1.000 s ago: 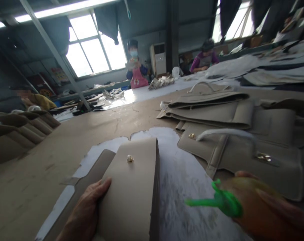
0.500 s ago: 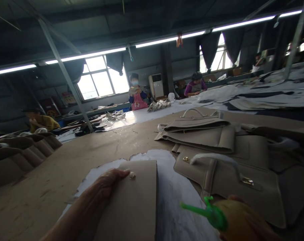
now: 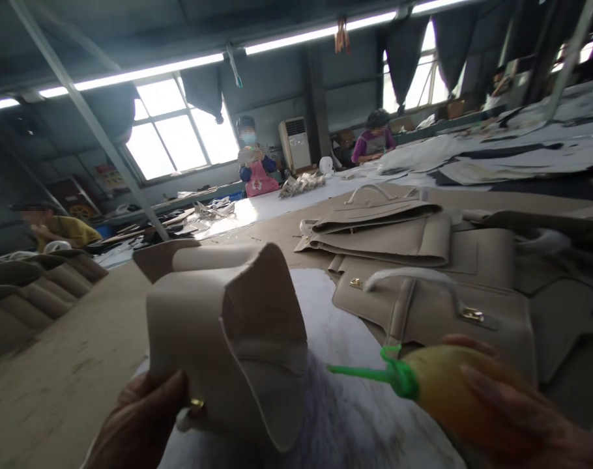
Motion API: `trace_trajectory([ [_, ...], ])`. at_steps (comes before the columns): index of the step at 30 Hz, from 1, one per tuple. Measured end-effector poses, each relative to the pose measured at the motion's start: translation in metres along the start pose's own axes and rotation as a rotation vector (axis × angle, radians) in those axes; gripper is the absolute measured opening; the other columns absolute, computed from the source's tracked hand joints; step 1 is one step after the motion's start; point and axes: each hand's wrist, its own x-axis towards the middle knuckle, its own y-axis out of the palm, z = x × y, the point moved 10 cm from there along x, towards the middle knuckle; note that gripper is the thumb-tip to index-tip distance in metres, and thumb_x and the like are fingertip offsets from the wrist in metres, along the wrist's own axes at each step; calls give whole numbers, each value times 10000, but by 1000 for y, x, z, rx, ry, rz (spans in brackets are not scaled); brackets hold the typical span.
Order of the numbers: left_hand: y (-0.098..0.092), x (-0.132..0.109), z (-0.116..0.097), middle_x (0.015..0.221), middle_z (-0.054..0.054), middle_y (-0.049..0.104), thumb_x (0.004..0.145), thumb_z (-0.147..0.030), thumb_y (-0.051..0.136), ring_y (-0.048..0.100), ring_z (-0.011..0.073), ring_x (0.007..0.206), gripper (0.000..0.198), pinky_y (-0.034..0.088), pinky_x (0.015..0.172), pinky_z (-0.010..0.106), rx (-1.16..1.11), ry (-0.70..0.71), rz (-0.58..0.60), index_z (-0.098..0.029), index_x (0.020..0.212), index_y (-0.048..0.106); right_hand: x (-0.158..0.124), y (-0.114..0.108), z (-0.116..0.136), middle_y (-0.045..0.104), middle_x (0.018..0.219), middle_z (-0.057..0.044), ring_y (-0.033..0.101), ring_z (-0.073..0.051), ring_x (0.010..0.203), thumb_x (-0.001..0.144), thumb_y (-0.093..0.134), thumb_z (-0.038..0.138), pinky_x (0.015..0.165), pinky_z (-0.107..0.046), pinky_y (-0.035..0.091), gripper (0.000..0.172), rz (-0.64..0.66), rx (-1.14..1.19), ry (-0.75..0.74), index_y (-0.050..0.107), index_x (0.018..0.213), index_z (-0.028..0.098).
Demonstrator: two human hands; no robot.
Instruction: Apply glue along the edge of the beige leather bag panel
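One taupe panel (image 3: 189,312) curls above the left edge of the white sheet (image 3: 326,306), pinched by the left hand (image 3: 140,417), apparently presenting its opening toward the green-nozzled yellow bottle (image 3: 448,378) that the right hand (image 3: 521,410) clasps.

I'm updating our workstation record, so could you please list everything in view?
Panel: one, taupe, lower centre
Bottle: one, amber with green nozzle, lower right
Bag parts: several, taupe, along both sides
Clasps: three visible, gold, on panel and bag parts
Sheet: one, smudged white, under the panel
Table: one, brown, across the foreground
Co-workers: at least four, yellow, pink, purple or white clothing, background
Air conditioner: one, white, background
Windows: at least two, white, background
Curtains: four, dark, beside windows
Tube lights: several, white, overhead
Left hand: one, bare, gripping panel
Right hand: one, bare, gripping bottle
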Motion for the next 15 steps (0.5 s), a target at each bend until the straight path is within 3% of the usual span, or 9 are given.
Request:
trace_trajectory([
  [3, 1, -5, 6, 488, 9, 598, 386, -427, 921, 514, 118, 466, 352, 487, 475, 169, 51, 74, -59, -187, 489, 684, -2, 20, 30, 651, 767, -12, 634, -231, 633, 230, 875, 381, 443, -227, 533, 608, 69, -186, -230, 685, 803, 309],
  [5, 10, -4, 6, 418, -1, 540, 350, -477, 916, 446, 97, 400, 412, 445, 414, 164, 60, 108, -71, -185, 414, 631, -4, 37, 46, 647, 802, -6, 629, -213, 689, 335, 872, 464, 497, -200, 538, 558, 136, -317, -385, 674, 836, 320],
  [9, 12, 11, 19, 622, 23, 680, 478, -406, 896, 589, 147, 549, 327, 515, 558, 166, 112, 58, -92, -195, 677, 743, -14, 71, 66, 613, 947, 23, 603, -161, 735, 643, 768, 535, 528, -165, 529, 394, 267, -598, -749, 624, 961, 353],
  [12, 4, 22, 33, 680, 60, 706, 565, -367, 856, 637, 210, 596, 320, 529, 534, 222, 154, -21, -98, -156, 766, 724, -30, 97, 73, 603, 990, 25, 603, -169, 753, 755, 714, 468, 540, -207, 536, 291, 389, -745, -1068, 609, 1000, 354],
  [15, -2, 25, 42, 682, 73, 708, 584, -379, 847, 649, 244, 593, 355, 537, 513, 266, 165, -84, -99, -141, 800, 698, -35, 112, 73, 602, 1015, 32, 597, -167, 827, 823, 663, 426, 670, -234, 537, 260, 433, -828, -1227, 582, 1058, 351],
])
